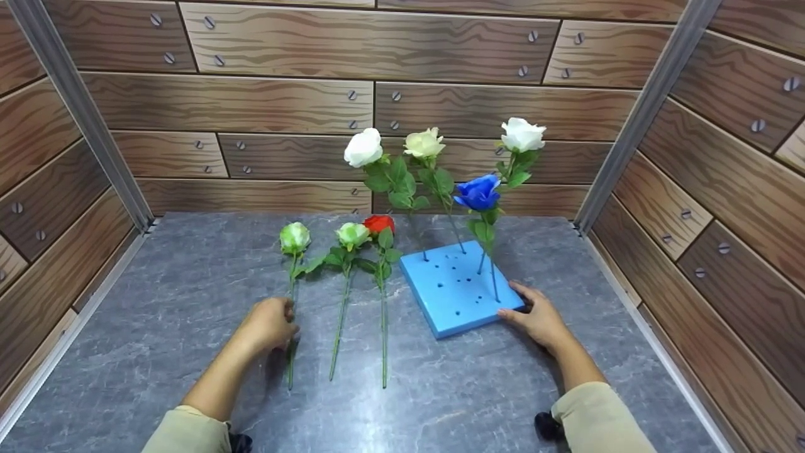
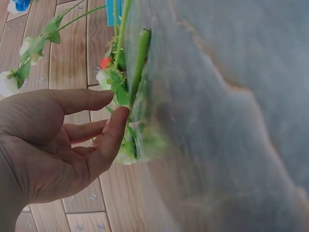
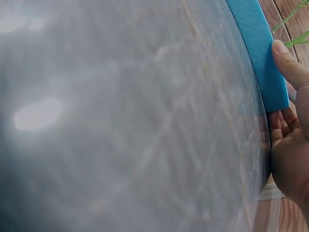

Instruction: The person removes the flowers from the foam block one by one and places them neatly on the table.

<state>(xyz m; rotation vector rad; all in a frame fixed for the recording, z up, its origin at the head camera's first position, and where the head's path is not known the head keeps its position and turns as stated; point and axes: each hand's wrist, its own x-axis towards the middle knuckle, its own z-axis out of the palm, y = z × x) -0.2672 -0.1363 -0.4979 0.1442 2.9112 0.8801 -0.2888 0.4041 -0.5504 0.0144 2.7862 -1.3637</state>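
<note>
My left hand (image 1: 272, 322) is at the stem of a green-and-white artificial rose (image 1: 295, 238) lying leftmost on the table. In the left wrist view, a gap shows between thumb and forefinger, and the forefinger's tip is against or just beside the green stem (image 2: 140, 58). With thumb and fingers, my right hand (image 1: 539, 319) grips the near right corner of a blue board (image 1: 449, 314) with holes. Standing in that board are a blue rose (image 1: 479, 192), a white rose (image 1: 523, 134), another white rose (image 1: 363, 148) and a cream rose (image 1: 424, 143).
Between the left hand and the board lie a second green-and-white rose (image 1: 353, 234) and a red rose (image 1: 379, 224), stems toward me. The grey marbled table (image 1: 207, 264) is enclosed by wood-patterned walls (image 1: 283, 104) at the back and sides.
</note>
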